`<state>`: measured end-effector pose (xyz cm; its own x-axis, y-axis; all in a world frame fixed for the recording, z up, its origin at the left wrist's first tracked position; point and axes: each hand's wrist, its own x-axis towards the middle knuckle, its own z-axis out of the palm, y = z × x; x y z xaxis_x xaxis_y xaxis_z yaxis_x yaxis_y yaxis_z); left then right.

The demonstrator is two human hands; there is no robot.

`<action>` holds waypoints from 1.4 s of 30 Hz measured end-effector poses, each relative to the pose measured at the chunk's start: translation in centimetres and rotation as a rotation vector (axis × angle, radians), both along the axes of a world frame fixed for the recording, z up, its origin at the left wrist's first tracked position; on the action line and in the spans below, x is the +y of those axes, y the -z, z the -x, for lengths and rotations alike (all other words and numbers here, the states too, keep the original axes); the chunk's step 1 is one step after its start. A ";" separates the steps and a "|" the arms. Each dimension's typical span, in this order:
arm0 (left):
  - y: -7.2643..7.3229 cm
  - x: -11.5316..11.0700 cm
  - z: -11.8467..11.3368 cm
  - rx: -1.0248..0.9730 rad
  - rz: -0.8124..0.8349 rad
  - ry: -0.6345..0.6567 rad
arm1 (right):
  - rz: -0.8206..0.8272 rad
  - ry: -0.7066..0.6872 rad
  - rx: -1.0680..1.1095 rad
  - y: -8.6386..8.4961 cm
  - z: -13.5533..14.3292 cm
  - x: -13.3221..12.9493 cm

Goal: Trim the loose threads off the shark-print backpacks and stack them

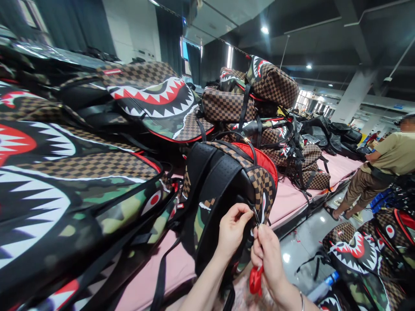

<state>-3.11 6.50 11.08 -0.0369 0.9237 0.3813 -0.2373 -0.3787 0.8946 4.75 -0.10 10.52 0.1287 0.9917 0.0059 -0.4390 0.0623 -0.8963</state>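
Note:
A backpack point(223, 181) in brown check and camouflage, with black straps, stands upright before me, its red lining showing at the top. My right hand point(267, 250) is closed around a pair of red-handled scissors point(256, 280). The red handle hangs below my fingers, and a thin metal tip points up beside the backpack's side edge. My left hand point(235, 229) is pinched at that same edge, close to the metal tip. Whatever lies between its fingertips is too small to make out.
Shark-mouth backpacks point(35, 216) lie stacked at left, with another pile point(256, 99) behind. They rest on a pink-covered table point(292, 207). More backpacks point(356, 255) are on the right, near the floor point(298, 246). A person point(385, 164) stands beyond them.

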 end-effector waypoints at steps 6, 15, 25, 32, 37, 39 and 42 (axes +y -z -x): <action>0.0 -0.1 0.1 0.014 0.001 0.003 | -0.023 0.034 0.004 0.3 0.2 0.2; 0.2 0.1 0.0 -0.017 0.021 0.000 | -0.030 0.098 0.010 1.1 0.7 0.5; -4.2 -2.1 4.4 0.309 -0.259 0.100 | -0.296 0.187 -0.185 -0.3 -2.9 2.5; -11.8 1.1 4.4 0.836 -0.704 -0.453 | -0.395 0.263 -0.318 -2.5 -3.8 6.7; -15.0 4.6 2.5 1.342 -0.618 -0.403 | -0.447 0.322 -0.363 -3.3 -4.1 8.4; -15.8 5.0 1.6 1.539 -0.574 -0.402 | -0.466 0.338 -0.383 -3.5 -4.3 8.9; -16.4 5.1 0.4 1.741 -0.552 -0.433 | -0.483 0.338 -0.407 -3.7 -4.6 9.3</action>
<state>-3.55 11.64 27.46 0.5029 0.7338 0.4569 0.8636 -0.4483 -0.2305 9.31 9.24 14.24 0.3230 0.7723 0.5470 0.0375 0.5670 -0.8228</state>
